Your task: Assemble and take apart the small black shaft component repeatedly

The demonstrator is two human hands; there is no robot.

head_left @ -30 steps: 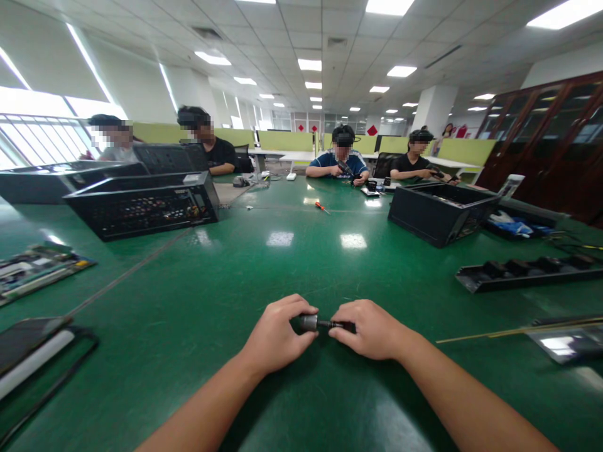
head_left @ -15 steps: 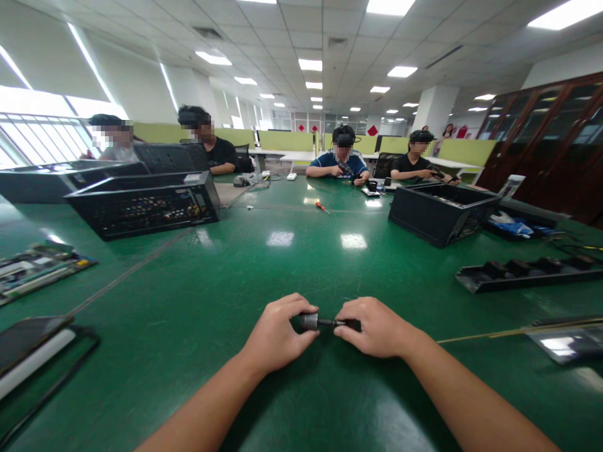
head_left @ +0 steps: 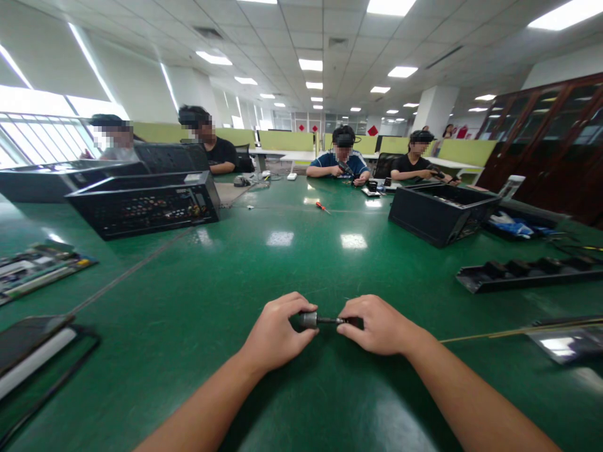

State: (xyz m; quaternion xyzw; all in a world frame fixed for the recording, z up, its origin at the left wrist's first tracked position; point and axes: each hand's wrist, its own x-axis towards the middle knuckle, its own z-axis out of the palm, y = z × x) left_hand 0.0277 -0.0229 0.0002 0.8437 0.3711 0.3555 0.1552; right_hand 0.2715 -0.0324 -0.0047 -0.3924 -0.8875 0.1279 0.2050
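Low on the green table (head_left: pixel 282 263), my two hands meet over a small tool. My left hand (head_left: pixel 276 333) is closed around its grey metal cylinder end (head_left: pixel 309 319). My right hand (head_left: pixel 379 325) pinches the thin dark shaft (head_left: pixel 330 321) that sticks out of that cylinder; what lies under its fingers is hidden. Both hands rest on or just above the tabletop, with my forearms coming in from the bottom edge.
A black computer case (head_left: pixel 141 204) lies at the left, an open one (head_left: pixel 440 213) at the right. A circuit board (head_left: pixel 38 267), a black panel (head_left: pixel 32 351), a black drive rail (head_left: pixel 527 273) and a red screwdriver (head_left: pixel 321 206) lie about. Several people sit at the far side.
My right hand has slid a little to the right, baring slightly more of the thin shaft. My left hand has stayed put.
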